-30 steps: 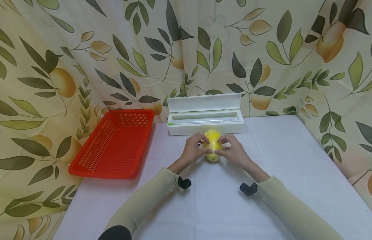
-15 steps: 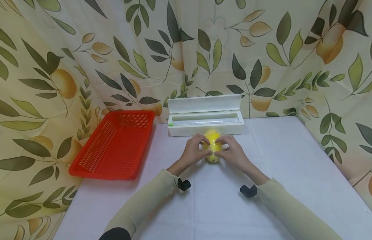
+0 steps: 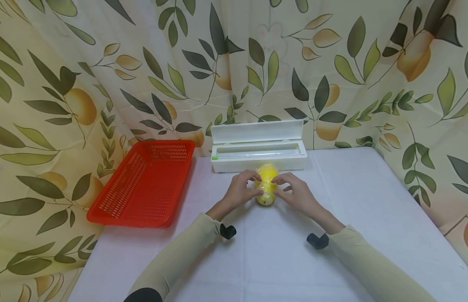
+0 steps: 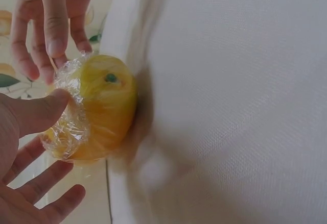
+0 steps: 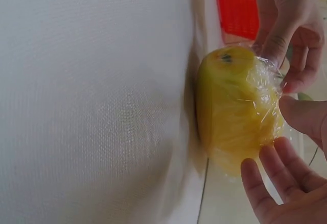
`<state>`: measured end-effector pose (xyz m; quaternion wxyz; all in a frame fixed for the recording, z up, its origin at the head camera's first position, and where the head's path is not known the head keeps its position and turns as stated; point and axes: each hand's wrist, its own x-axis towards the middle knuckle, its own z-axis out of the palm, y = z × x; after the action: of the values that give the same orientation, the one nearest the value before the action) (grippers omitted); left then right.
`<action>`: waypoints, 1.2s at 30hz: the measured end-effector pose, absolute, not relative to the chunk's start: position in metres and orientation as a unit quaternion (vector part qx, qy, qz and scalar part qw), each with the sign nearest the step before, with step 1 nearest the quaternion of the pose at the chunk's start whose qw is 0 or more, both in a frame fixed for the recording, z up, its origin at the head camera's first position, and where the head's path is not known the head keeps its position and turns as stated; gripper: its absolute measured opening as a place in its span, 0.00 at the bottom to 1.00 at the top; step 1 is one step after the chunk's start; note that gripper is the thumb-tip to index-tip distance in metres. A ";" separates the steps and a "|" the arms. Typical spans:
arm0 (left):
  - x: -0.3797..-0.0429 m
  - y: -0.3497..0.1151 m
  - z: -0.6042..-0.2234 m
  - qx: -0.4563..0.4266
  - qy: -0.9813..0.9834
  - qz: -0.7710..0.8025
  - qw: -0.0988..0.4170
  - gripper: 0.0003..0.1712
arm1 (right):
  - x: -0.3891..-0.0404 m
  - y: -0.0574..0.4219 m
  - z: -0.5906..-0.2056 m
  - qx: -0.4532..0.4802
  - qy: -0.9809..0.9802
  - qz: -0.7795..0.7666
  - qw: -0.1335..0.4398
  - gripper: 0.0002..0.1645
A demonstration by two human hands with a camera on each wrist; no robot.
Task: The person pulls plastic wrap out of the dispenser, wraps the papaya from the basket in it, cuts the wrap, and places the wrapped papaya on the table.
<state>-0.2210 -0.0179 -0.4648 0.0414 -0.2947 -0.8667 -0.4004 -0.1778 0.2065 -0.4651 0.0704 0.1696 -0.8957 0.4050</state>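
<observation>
A yellow mango [image 3: 267, 174] wrapped in clear plastic film [image 4: 71, 117] lies on the white tablecloth, its stem end towards the person. My left hand [image 3: 239, 188] holds it from the left side, the thumb on the crinkled film along its top. On the opposite side, my right hand [image 3: 296, 191] has its thumb and fingers spread near the film, with fingertips touching or very close to it. Loose film bunches on the mango's upper side in both wrist views. Some fingertips are hidden behind the fruit in the head view.
Behind the mango stands a white cling film dispenser [image 3: 259, 165] with its lid raised and a roll inside. A red perforated basket [image 3: 143, 184] sits at the table's left edge. A leaf-patterned curtain [image 3: 234, 63] hangs behind the table.
Both hands have drawn slightly apart, the right hand moving a little to the right. The mango has shifted slightly left.
</observation>
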 end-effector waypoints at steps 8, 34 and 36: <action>-0.222 -0.019 -0.466 -0.303 -0.866 -0.395 0.044 0.20 | -0.178 0.208 -0.466 0.178 -0.895 0.401 0.077 0.19; -0.248 -0.035 -0.454 -0.407 -0.869 -0.281 0.000 0.23 | -0.236 0.259 -0.445 0.279 -0.896 0.344 -0.012 0.31; -0.248 -0.035 -0.454 -0.411 -0.868 -0.277 0.004 0.22 | -0.238 0.257 -0.446 0.285 -0.895 0.342 -0.021 0.31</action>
<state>-0.2479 -0.0350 -0.4537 0.0040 -0.4109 -0.8684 -0.2775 -0.2380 0.2566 -0.4456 -0.0214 0.2846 -0.8952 0.3423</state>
